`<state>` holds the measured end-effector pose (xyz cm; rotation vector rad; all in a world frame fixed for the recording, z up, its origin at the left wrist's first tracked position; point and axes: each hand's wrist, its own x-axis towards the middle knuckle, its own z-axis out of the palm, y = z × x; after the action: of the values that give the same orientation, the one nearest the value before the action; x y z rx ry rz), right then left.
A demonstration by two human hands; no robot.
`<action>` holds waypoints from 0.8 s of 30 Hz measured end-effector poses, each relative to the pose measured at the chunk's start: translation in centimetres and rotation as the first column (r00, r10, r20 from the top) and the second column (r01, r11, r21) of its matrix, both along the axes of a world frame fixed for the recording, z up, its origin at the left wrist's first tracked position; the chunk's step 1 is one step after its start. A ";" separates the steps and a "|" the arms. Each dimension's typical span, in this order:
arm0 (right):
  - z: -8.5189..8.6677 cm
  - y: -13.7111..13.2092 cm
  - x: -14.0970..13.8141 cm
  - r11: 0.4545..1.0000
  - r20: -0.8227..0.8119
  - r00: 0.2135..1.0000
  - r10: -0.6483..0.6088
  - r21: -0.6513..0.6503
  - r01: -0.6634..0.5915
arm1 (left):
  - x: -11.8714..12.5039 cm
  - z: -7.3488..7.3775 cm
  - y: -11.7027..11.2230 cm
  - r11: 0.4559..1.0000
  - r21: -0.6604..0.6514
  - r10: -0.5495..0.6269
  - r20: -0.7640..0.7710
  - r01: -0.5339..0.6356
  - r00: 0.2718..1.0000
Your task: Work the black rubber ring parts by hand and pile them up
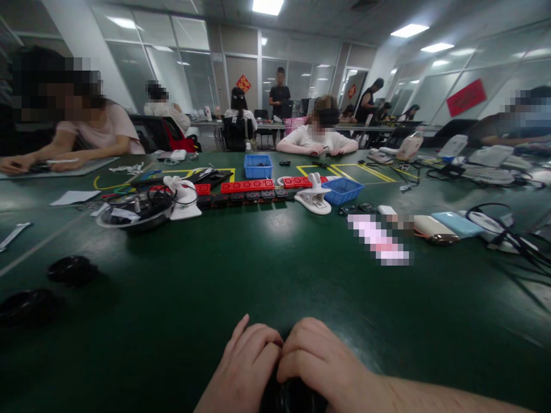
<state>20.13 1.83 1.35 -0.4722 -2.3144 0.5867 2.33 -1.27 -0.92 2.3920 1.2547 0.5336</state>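
At the bottom of the head view, a glossy black rounded part (297, 396) sits under and between my hands, mostly hidden and cut off by the frame edge. My left hand (252, 361) curls around its left side, with one finger raised. Over its top and right side bends my right hand (321, 358), its fingertips meeting the left hand's fingers. Two black ring-shaped parts, a farther one (72, 269) and a nearer one (28, 307), lie on the green table (206, 275) to the left.
A metal bowl (138, 221) with dark items, a white clamp stand (314, 198), red power strips (247, 186) and a blue bin (343, 190) line the table's middle. A wrench (15, 235) lies left. Power banks (434, 228) and cables (516, 246) lie right. Other people sit around.
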 end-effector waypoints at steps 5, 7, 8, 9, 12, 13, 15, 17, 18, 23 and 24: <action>-0.1 -0.2 0.1 1.000 0.025 1.000 0.005 -0.024 -0.004 | -0.3 -0.9 0.4 0.996 0.014 -0.089 0.002 0.088 0.996; 0.0 -0.2 0.2 1.000 0.052 0.998 0.017 -0.015 -0.017 | -0.4 -1.1 0.4 0.995 0.018 -0.096 0.001 0.096 0.995; 0.0 -0.3 0.3 1.000 0.066 0.998 0.018 -0.016 -0.017 | -0.4 -1.2 0.4 0.995 0.021 -0.099 0.002 0.099 0.995; 0.1 -0.3 0.3 1.000 0.079 0.997 0.018 -0.018 -0.017 | -0.4 -1.2 0.4 0.995 0.020 -0.102 0.001 0.102 0.995; 0.2 -0.4 0.4 1.000 0.099 0.995 0.008 -0.020 -0.006 | -0.5 -1.3 0.4 0.994 0.015 -0.109 0.000 0.109 0.994; 0.1 -0.4 0.4 1.000 0.100 0.995 0.001 -0.017 0.001 | -0.5 -1.3 0.4 0.994 0.011 -0.107 0.001 0.107 0.994; -0.1 -0.4 0.3 1.000 0.081 0.997 -0.020 0.010 0.019 | -0.6 -1.5 0.4 0.995 0.002 -0.105 0.003 0.105 0.995; -0.3 -0.3 0.2 0.999 0.059 0.998 -0.037 0.041 0.034 | -0.7 -1.6 0.4 0.995 -0.017 -0.097 0.010 0.097 0.995; -0.4 -0.3 0.2 0.998 0.050 0.998 -0.040 0.054 0.037 | -0.7 -1.7 0.4 0.995 -0.032 -0.090 0.018 0.090 0.996; -0.3 0.0 0.0 0.993 0.015 1.000 -0.011 0.115 0.010 | -1.0 -1.6 0.6 0.991 -0.116 -0.055 0.065 0.062 0.996; -0.2 0.1 -0.1 0.992 0.016 1.000 0.005 0.126 -0.007 | -1.1 -1.5 0.7 0.989 -0.121 -0.073 0.068 0.081 0.995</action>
<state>20.08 1.88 1.17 -0.4110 -2.3513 0.4382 1.23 -0.54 -2.41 2.2913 1.1299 0.4900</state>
